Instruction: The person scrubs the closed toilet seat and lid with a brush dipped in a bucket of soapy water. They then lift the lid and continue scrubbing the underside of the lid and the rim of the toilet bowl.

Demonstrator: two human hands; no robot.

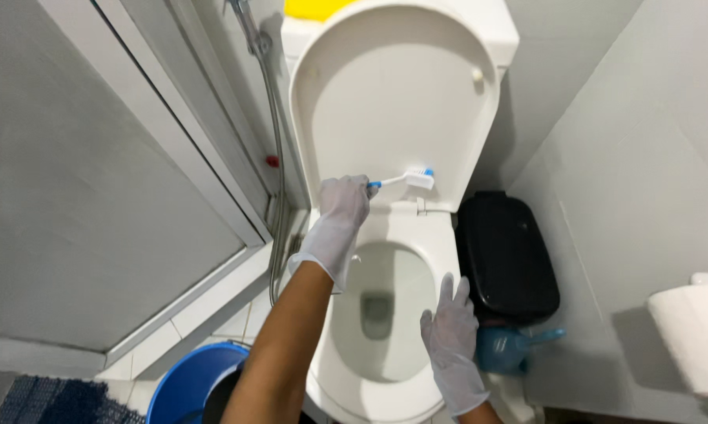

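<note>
Glass of a shower partition point(79, 180) fills the left side, frosted grey, so nothing behind it can be made out. Below it a dark blue mat point(48, 402) and a blue bucket point(187, 385) are both cut off by the bottom edge; something dark sits in the bucket, but the forearm hides most of it. A metal spray hose point(275, 157) hangs down beside the toilet, its head lost past the top edge.

The left hand point(340, 212), in a thin translucent glove, has its fingers curled tight around the handle of a blue and white toothbrush point(407, 180). The handle is mostly buried in the fist; only the neck and bristle head show, pressed against the lower part of the raised toilet lid point(393, 86), just above the hinge. A yellow thing on the cistern point(495, 27) is clipped by the frame.

The right hand point(450, 341), also gloved, rests on the right rim of the toilet bowl point(385, 251) with fingers spread wide, holding nothing. Its wrist runs out of view below.

Right of the bowl stands a black lidded bin point(507, 255), and in front of it a teal dipper point(511, 345), possibly a scoop, partly behind the hand. A paper roll point(695, 334) is cropped at the right edge.
</note>
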